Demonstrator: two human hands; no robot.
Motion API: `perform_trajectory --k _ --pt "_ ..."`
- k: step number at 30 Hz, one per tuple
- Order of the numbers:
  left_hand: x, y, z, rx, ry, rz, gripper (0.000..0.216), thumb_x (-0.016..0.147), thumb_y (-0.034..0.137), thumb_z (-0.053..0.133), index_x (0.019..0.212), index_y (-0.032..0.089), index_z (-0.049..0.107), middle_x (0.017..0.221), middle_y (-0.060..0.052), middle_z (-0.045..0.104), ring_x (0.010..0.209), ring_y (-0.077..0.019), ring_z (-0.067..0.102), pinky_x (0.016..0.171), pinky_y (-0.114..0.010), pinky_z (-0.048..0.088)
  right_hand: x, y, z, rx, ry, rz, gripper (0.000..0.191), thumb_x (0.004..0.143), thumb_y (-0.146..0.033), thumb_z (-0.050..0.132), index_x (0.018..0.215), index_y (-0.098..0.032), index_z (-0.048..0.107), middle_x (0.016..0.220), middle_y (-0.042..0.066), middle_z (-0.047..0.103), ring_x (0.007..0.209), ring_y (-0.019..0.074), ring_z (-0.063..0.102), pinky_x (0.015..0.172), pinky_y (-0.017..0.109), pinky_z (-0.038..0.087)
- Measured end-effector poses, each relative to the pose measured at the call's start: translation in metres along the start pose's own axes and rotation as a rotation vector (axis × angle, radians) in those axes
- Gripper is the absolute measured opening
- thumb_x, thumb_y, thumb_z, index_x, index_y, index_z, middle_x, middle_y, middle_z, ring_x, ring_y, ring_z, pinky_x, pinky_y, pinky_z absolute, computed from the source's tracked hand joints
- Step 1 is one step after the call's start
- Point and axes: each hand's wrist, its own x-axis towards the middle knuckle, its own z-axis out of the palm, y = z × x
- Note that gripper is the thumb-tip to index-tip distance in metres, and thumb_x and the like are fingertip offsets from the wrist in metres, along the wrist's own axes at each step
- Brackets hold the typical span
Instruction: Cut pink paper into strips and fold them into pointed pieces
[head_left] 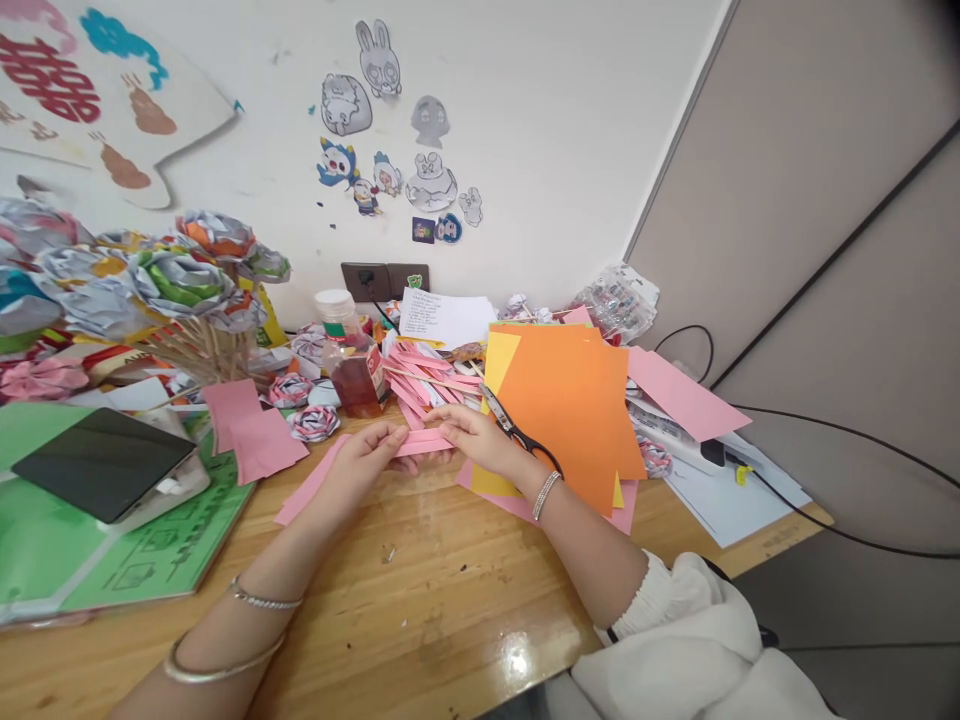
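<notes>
Looking down at a wooden table [420, 590] that's pretty much buried in craft stuff. Both hands are on one pink paper strip [424, 441], held low over the tabletop near the middle of the desk. The left hand [367, 455] has its fingers curled and pinches the strip's left end, and the right hand [476, 440] pinches the other end between thumb and fingertips, so neither hand is open. A longer pink tail runs out from under the left hand toward the near left, flat on the wood, and I honestly can't tell if it's the same piece. Black-handled scissors [519, 432] lie just past the right hand on an orange sheet [574, 400], with a yellow sheet [499, 360] poking out beneath it. Right behind the hands is a messy pile of pink strips [427, 380], and just left of that a bottle [352, 372] of amber liquid with a white cap. Two loose pink paper pieces [251, 432] sit near the left hand, next to a few small paper rosettes [313, 422]. Further left there's a dark tablet [101, 460] lying on a green sheet [150, 560], and a big bunch of paper roses [161, 280] on sticks behind it. Cartoon stickers [382, 130] are stuck on the white wall, and both wrists have silver bangles.
</notes>
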Motion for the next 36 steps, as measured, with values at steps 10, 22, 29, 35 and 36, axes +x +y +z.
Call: perform_trajectory --k 10,22,29,35,36 --pt "0.002 -0.007 -0.002 -0.102 -0.040 -0.049 0.023 0.074 0.040 0.056 0.073 0.017 0.060 0.062 0.000 0.063 0.057 -0.0145 0.057 0.059 -0.026 0.046 0.000 -0.005 0.002 -0.060 0.086 0.023 0.022 0.083 -0.009 0.040 0.097 -0.018 0.055 0.069 -0.001 0.053 0.055 0.0077 0.050 0.051 0.018 0.041" --pt "0.001 0.000 0.005 -0.115 0.039 -0.210 0.023 0.066 0.042 0.061 0.065 0.019 0.060 0.058 0.001 0.064 0.052 -0.0148 0.057 0.055 -0.026 0.046 0.003 0.002 0.006 -0.227 0.129 0.077 0.019 0.081 -0.016 0.046 0.094 -0.020 0.058 0.086 0.000 0.060 0.073 0.0103 0.054 0.061 0.020 0.040" --pt "-0.001 0.010 0.010 -0.063 0.023 -0.228 0.024 0.063 0.043 0.063 0.064 0.019 0.060 0.060 0.000 0.064 0.052 -0.0156 0.057 0.052 -0.026 0.045 0.004 0.002 0.004 -0.349 0.157 0.082 0.019 0.078 -0.013 0.049 0.090 -0.021 0.062 0.081 0.000 0.061 0.071 0.0113 0.054 0.061 0.021 0.040" --pt "0.000 0.010 0.008 -0.001 0.009 -0.183 0.025 0.064 0.045 0.061 0.064 0.019 0.062 0.059 -0.001 0.066 0.051 -0.0167 0.058 0.050 -0.027 0.045 0.004 0.002 0.003 -0.296 0.154 0.119 0.015 0.078 -0.020 0.053 0.089 -0.021 0.062 0.081 0.000 0.062 0.072 0.0122 0.055 0.061 0.022 0.041" --pt "0.000 0.008 0.007 -0.015 0.022 -0.191 0.025 0.064 0.044 0.062 0.065 0.019 0.062 0.060 -0.002 0.066 0.051 -0.0163 0.057 0.050 -0.026 0.045 0.004 0.001 0.003 -0.291 0.147 0.130 0.015 0.077 -0.020 0.054 0.089 -0.020 0.062 0.082 0.001 0.061 0.071 0.0120 0.055 0.060 0.021 0.041"
